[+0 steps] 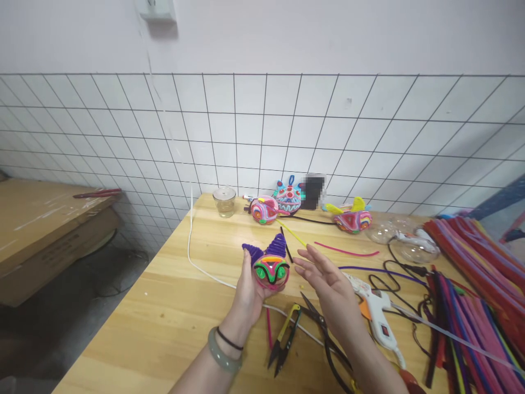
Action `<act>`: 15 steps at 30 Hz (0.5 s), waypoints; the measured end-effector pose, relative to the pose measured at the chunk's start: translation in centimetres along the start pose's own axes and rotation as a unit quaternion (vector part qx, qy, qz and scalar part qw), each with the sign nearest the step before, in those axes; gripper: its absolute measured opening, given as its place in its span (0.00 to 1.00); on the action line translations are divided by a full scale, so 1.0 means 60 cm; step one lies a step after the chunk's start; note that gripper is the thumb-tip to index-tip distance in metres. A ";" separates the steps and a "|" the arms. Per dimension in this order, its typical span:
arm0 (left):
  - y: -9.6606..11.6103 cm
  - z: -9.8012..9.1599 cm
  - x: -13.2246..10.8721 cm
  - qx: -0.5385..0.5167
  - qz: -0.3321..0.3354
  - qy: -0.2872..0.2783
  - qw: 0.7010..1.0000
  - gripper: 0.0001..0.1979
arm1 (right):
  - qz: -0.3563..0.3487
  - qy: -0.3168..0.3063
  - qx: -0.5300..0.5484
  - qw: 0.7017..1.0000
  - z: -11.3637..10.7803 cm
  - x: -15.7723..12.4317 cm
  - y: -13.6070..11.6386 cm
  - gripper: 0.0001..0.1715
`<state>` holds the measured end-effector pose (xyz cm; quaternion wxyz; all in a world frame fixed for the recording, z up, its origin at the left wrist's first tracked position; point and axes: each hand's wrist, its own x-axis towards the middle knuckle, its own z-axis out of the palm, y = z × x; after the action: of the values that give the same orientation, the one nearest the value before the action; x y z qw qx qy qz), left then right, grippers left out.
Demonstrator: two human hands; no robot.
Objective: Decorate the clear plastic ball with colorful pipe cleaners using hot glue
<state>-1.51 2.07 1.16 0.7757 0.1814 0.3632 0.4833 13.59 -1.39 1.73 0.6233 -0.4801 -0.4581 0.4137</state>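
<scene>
My left hand (249,293) is wrapped round a pipe-cleaner animal head ornament (271,267), holding it up over the table. The ornament is a clear ball with purple pointed ears, green eyes and pink, orange and black strips. My right hand (326,279) hovers to its right, fingers apart and holding nothing. Below the hands lie yellow-and-black thread snips (286,339) and black scissors (324,328), the scissors partly hidden by my right forearm. A white glue gun (377,312) rests right of that forearm.
Finished ornaments (265,210) stand along the back of the wooden table (164,328), near a glass cup (224,201). Clear plastic balls (416,246) and bundles of coloured pipe cleaners (471,323) lie at right. A white cable (197,262) and loose pipe cleaners (346,250) cross the tabletop.
</scene>
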 end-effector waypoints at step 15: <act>0.002 0.002 -0.002 -0.034 -0.004 -0.005 0.999 0.21 | -0.053 0.001 -0.153 0.987 -0.049 -0.028 -0.003 0.22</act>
<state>-1.53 2.02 1.36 0.7852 0.1559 0.3432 0.4913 16.08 -3.69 1.24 0.5638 -0.5456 -0.5400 0.3048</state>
